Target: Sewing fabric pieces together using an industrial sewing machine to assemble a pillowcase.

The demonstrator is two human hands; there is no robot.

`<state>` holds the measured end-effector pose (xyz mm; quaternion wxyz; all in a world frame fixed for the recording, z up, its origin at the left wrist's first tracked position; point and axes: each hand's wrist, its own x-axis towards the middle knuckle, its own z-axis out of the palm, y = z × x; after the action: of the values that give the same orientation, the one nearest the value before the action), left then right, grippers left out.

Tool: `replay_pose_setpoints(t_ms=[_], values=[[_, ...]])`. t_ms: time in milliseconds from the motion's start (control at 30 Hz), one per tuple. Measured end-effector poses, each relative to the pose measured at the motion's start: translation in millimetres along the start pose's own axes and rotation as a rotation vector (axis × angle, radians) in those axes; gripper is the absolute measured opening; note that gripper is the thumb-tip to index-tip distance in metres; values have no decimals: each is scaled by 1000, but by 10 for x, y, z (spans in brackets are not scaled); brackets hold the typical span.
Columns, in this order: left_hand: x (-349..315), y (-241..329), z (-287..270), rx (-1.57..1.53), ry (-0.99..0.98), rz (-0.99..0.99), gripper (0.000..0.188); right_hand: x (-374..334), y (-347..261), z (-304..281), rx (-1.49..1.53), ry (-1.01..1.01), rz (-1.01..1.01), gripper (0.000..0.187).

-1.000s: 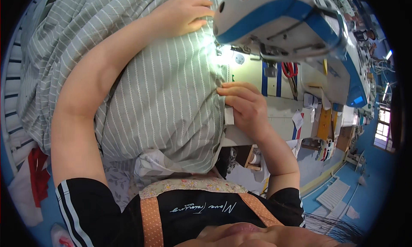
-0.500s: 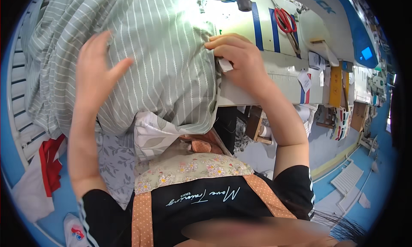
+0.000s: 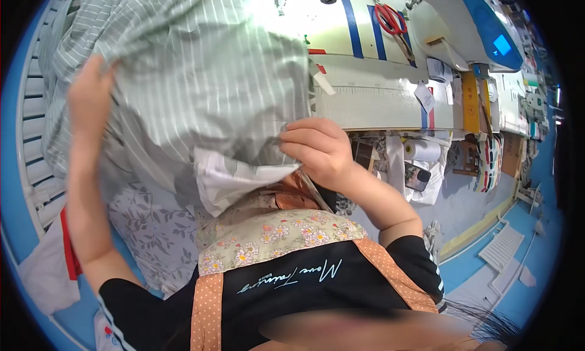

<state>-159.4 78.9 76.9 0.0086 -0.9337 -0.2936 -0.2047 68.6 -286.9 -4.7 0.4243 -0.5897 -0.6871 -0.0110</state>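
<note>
A large grey-green fabric with white stripes [image 3: 201, 77] spreads in folds over the sewing table and down toward my lap. At its left part my left hand [image 3: 90, 98], somewhat blurred, has its fingers closed on a fold. My right hand [image 3: 320, 153] pinches the right edge of the cloth near the table's front edge. A paler leaf-printed side [image 3: 222, 183] turns up along the near edge. A small white label [image 3: 323, 83] sticks out from the right edge, farther up than my right hand.
The sewing machine [image 3: 487, 28] stands at the far right, its presser area at the top. Red-handled scissors [image 3: 390, 19] lie on the machine bed. A ruler strip [image 3: 378, 90] runs along the table. Below it hang a thread cone [image 3: 422, 150] and a phone [image 3: 417, 176]. White slats [image 3: 39, 125] border the left.
My right hand has slid down along the fabric's right edge toward me. The left hand has moved left and closed on the cloth, which now lies flatter, with the white label exposed.
</note>
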Motion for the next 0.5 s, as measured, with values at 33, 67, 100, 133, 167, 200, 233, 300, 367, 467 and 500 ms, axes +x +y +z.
replay_pose_setpoints(t_ms=[33, 67, 100, 133, 167, 200, 233, 300, 367, 467, 500], values=[[313, -42, -141, 93, 38, 28, 32, 17, -34, 40, -7, 0, 3, 32], [602, -82, -239, 184, 76, 55, 34, 23, -87, 79, 35, 62, 65, 28], [864, -132, -309, 183, 81, 95, 37, 31, -160, 116, 79, 126, 127, 25], [1027, -182, -387, 197, 89, 130, 41, 55, -230, 148, 134, 195, 178, 22], [1074, -241, -379, 203, 92, 130, 41, 52, -284, 194, 138, 198, 174, 22], [1124, -313, -287, 226, 69, 111, 44, 16, -301, 268, 149, 215, 203, 22], [1175, -395, -110, 235, 44, 98, 47, -42, -316, 337, 148, 231, 242, 22], [1104, -722, 209, 293, -9, 51, 53, -101, -373, 411, 169, 249, 270, 22], [875, -866, 677, 318, -37, 35, 57, -147, -387, 473, 201, 263, 311, 21], [704, -772, 948, 331, -140, -224, 59, -153, -378, 508, 204, 267, 333, 21], [719, -784, 887, 364, -68, -118, 58, -158, -377, 513, 205, 264, 326, 21]])
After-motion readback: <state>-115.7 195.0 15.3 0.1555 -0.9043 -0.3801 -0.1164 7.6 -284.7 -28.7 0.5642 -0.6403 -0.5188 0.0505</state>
